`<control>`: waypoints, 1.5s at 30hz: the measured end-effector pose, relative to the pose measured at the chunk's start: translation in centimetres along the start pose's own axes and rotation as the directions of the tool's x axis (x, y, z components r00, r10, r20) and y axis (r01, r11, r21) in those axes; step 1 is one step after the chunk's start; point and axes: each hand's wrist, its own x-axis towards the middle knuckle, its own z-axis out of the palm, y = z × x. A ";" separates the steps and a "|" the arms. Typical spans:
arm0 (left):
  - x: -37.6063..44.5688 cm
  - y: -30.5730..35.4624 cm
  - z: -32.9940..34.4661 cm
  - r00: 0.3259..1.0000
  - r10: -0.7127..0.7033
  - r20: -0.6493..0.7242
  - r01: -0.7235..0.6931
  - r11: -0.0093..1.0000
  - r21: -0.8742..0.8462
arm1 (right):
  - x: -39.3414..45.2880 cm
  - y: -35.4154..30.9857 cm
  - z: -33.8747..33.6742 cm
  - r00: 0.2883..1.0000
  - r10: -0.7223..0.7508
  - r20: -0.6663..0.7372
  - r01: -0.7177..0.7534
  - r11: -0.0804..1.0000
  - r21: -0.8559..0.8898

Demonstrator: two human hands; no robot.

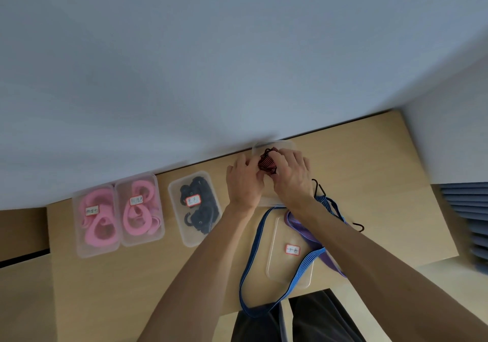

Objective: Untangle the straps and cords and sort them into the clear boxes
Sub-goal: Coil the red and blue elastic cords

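A light wooden table point(369, 156) stands against a plain pale wall point(211, 64), its far edge meeting the wall in a dark line. At the right, past the table's side, a stack of blue-grey slats point(464, 215) shows against the wall, and a lower wooden surface point(21, 230) lies off the table's left end.

Along the back of the table sit clear boxes with small white labels. The two on the left touch each other: the leftmost clear box point(95, 221) and its neighbour point(140, 209) both hold coiled pink straps point(101, 232). A little apart to the right, a third clear box point(195, 207) holds black cords point(203, 209). Nearer the person, a fourth clear box point(290, 252) lies at the table's front edge with a red-bordered label; a blue striped strap point(250, 252) loops around and across it, its lower bend hanging over the edge above dark trousers point(303, 320). A purple strap point(311, 238) crosses that box's right side, and black hooks point(359, 226) lie on the table beside the right forearm.

Both bare arms reach forward over the blue strap to a fifth clear box point(274, 146) by the wall. The left hand point(245, 180) and the right hand point(290, 172) meet over it, fingers curled in a grip on a bundled red-and-black striped cord point(266, 163), which is held between them just above or inside that box; which of the two cannot be told
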 end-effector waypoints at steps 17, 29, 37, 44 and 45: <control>-0.5 0.2 -0.8 0.998 -0.059 0.002 0.058 0.983 -0.172 | -0.5 1.0 0.4 0.997 -0.073 -0.028 0.074 0.997 0.034; -0.9 1.0 0.4 0.997 0.040 0.071 -0.043 0.998 0.047 | -1.2 1.2 -0.3 0.998 0.070 0.002 -0.070 0.987 0.144; 0.3 1.3 0.7 1.000 0.013 -0.016 -0.011 0.996 0.088 | -0.6 1.1 -0.5 0.997 0.027 -0.071 -0.021 0.996 0.086; 0.6 1.2 1.5 0.993 0.017 -0.118 -0.006 0.996 0.092 | -0.2 1.0 -0.8 0.996 0.016 -0.084 -0.010 0.997 0.078; 0.6 1.2 1.6 0.991 0.017 -0.130 -0.006 0.996 0.088 | -0.1 1.2 -0.7 0.996 0.009 -0.088 -0.002 0.997 0.073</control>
